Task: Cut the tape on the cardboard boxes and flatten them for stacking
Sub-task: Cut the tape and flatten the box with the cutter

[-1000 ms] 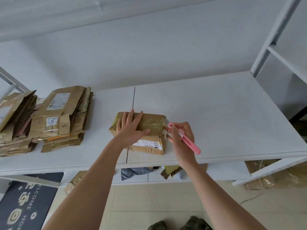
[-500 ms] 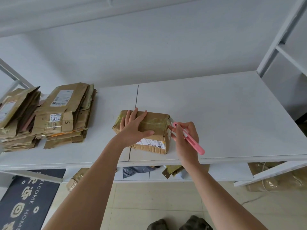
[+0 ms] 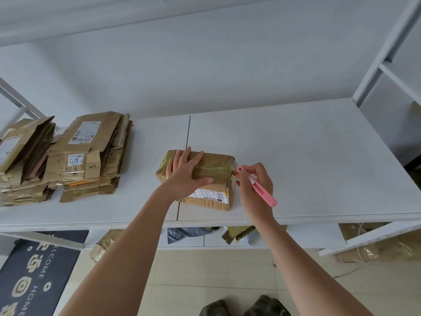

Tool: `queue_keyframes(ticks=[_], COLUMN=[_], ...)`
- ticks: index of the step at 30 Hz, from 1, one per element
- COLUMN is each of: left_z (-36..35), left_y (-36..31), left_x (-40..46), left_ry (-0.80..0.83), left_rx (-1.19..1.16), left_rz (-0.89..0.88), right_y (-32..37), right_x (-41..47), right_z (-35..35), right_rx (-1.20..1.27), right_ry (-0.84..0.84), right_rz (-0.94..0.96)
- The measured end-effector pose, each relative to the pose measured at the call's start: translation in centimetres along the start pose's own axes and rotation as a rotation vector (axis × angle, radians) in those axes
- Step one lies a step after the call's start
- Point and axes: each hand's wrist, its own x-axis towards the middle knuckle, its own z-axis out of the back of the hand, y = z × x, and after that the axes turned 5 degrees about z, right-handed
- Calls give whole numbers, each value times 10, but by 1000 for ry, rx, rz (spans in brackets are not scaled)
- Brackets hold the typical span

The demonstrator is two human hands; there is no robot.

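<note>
cardboard: one brown taped box [image 3: 211,172] is seen lying on the white table [image 3: 296,156], near the front edge, over the seam between the two table panels.
box surface: glossy yellowish tape is wrapped across the top; a white shipping label [image 3: 210,194] is stuck on the near face.
left hand [image 3: 185,176]: laid flat on the box top, fingers straight and spread wide, thumb stretched out to the right along the near top edge; nothing is gripped, the box is pressed down.
right hand [image 3: 256,185]: fingers curled round a pink utility knife [image 3: 259,189], held like a pen; the tip is set against the right end of the box at the top corner. Blade itself is too small to be made out.
knife body: angled down and to the right, rear end sticking out past the hand over the table.
flattened boxes: two stacks are kept at the table's left, well apart from the taped box; nearer stack [image 3: 88,156] carries a label reading 9213, the far-left stack [image 3: 22,156] is cut by the frame edge.
below table: a lower shelf [image 3: 296,238] with cardboard scraps and a grey bag is seen.
floor: a dark welcome mat [image 3: 34,274] lies at bottom left on pale tiles.
</note>
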Motion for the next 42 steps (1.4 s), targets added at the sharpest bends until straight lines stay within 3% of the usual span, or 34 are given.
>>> queue_keyframes(ticks=[30, 42], left_z=[-3, -7], left_y=[4, 4], left_x=[2, 2], left_ry=[-27, -66], left_rx=[87, 58], left_rz=[-21, 3], right_y=[21, 22], right_x=[-24, -33], right_z=[25, 28], right_rx=[-17, 6], right_ry=[214, 202], right_rz=[106, 133])
